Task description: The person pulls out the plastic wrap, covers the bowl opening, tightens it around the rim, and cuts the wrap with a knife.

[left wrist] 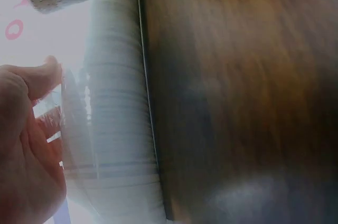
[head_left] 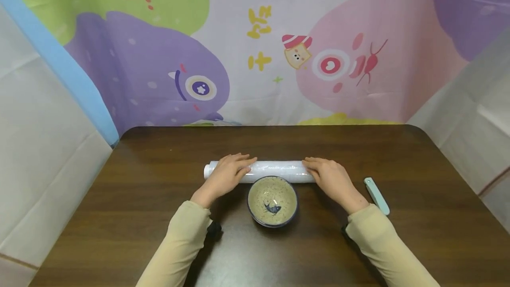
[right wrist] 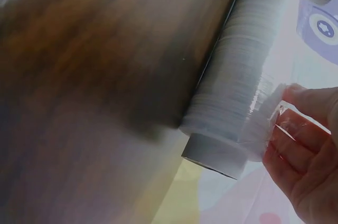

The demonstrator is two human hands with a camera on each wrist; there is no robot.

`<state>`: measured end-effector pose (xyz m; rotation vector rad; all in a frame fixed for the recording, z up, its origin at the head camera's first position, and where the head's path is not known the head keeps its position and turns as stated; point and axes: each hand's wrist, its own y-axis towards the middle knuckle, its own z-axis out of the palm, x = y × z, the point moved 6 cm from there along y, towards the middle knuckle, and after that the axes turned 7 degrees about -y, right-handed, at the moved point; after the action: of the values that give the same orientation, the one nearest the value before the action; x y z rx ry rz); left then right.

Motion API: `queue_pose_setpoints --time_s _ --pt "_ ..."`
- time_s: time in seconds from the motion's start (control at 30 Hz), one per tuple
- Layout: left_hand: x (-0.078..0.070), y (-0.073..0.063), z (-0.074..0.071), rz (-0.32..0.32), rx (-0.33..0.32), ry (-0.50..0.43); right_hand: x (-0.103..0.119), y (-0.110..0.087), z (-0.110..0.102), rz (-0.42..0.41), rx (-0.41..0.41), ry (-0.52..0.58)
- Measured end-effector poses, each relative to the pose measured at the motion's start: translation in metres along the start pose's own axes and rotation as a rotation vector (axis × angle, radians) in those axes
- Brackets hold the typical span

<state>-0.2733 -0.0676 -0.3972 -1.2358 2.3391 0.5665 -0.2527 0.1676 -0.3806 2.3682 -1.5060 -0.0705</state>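
1. The roll of cling film (head_left: 279,170) lies on its side in the middle of the brown bench (head_left: 119,225); it runs from left to right, just past the far side of the bowl (head_left: 272,205); I cannot tell if the two touch.
2. The left hand (head_left: 228,175) is on the left part of the roll; its grip is bent in on the clear film, thumb nearer, fingers farther.
3. The right hand (head_left: 332,179) does the same at the right end; its thumb and fingers pinch the film's edge, and the hard tube (right wrist: 215,155) pokes out there.
4. The roll looks stiff and a bit heavy, and it may roll away; the film looks thin, soft, slippery and clingy, so it could crumple or tear.
5. Good places to hold are the two tube ends for the roll, and both corners of the loose edge for the film.
6. A pale green tool (head_left: 376,196) lies to the right of the right hand; its kind is hard to tell.
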Motion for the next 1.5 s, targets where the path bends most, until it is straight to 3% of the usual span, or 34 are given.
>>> queue_pose_setpoints --time_s 0.27,0.47,0.7,0.93,1.5 --pt "-0.005 -0.004 -0.007 0.057 -0.029 -0.078 0.000 0.000 -0.002 0.032 -0.045 0.054" --pt "-0.008 -0.007 -0.008 0.092 0.004 -0.152 0.003 -0.001 -0.004 0.023 -0.061 0.098" --pt "-0.007 -0.009 -0.014 0.065 -0.019 -0.280 0.004 -0.001 -0.009 0.045 -0.054 0.127" --pt "-0.007 -0.015 -0.017 -0.013 -0.021 -0.290 0.005 -0.003 -0.017 0.046 -0.059 0.085" --pt "-0.027 -0.024 -0.034 -0.028 -0.072 -0.264 0.011 -0.010 -0.041 0.034 -0.144 0.138"
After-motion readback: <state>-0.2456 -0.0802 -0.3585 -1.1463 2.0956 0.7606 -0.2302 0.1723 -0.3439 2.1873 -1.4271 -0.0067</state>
